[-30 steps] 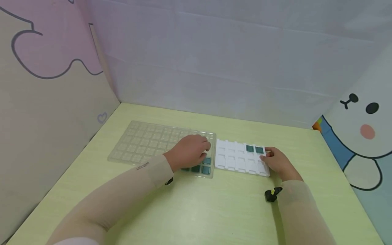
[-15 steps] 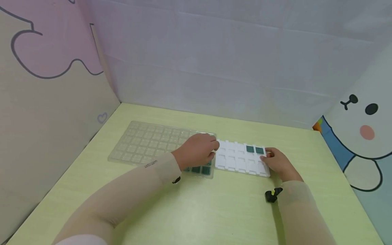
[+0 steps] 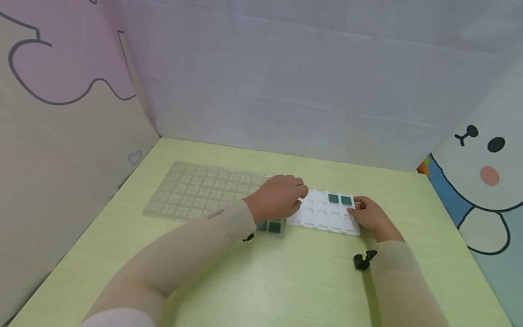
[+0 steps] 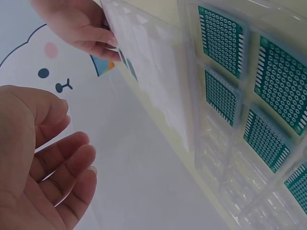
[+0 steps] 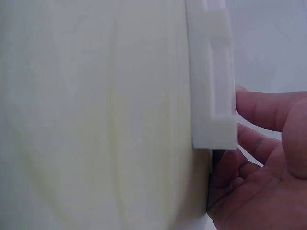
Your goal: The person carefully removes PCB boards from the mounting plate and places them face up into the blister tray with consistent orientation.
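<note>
My left hand (image 3: 278,196) hovers over the left side of a white slotted tray (image 3: 320,220), where it meets a clear plastic tray. In the left wrist view, the left hand (image 4: 53,163) has loosely bent fingers and no object shows in it. Two green perforated circuit boards (image 3: 340,199) lie in far slots of the white tray. My right hand (image 3: 372,219) grips that tray's right edge, with thumb above and fingers at the side and underneath in the right wrist view. Several green circuit boards (image 4: 221,40) sit in the clear tray's (image 3: 196,188) right-hand pockets, partly hidden by the left arm.
The trays lie side by side on a pale yellow table (image 3: 302,277). A white back wall (image 3: 286,91) and printed side panels (image 3: 490,204) enclose it. A black wrist device (image 3: 362,260) hangs beneath the right sleeve.
My left hand has moved right, from above the clear tray to the white tray's left side. The right hand keeps its hold, and both trays stay in place.
</note>
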Motion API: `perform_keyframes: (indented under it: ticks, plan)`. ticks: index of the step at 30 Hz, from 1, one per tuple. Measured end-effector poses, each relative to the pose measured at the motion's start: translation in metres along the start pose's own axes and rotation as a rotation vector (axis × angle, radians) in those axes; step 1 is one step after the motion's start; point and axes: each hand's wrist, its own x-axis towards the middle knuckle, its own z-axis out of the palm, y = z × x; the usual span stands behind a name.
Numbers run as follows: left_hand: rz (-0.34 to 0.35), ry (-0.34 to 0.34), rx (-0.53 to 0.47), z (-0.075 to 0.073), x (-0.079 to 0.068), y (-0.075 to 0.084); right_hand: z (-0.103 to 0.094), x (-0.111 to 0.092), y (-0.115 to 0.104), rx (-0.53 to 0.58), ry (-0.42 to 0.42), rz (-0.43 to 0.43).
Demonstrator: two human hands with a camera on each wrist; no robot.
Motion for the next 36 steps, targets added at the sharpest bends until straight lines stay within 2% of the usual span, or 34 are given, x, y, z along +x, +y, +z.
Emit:
perform_keyframes:
  ticks: [5,14,22,27,36]
  plan:
    - [0.010,0.008,-0.004,0.003,0.007,0.001,0.001,-0.001,-0.002,0.014,-0.002,-0.019]
    - [0.004,-0.021,0.016,0.008,0.018,0.009,0.002,-0.005,-0.007,0.022,0.000,-0.036]
    - [-0.020,-0.054,-0.006,0.006,0.029,0.014,0.003,-0.006,-0.009,0.020,0.008,-0.029]
    - [-0.013,-0.047,-0.020,0.009,0.038,0.017,0.002,-0.007,-0.008,0.038,-0.002,-0.029]
    - [-0.025,-0.076,-0.040,0.012,0.058,0.021,0.003,-0.007,-0.009,0.034,-0.005,-0.026]
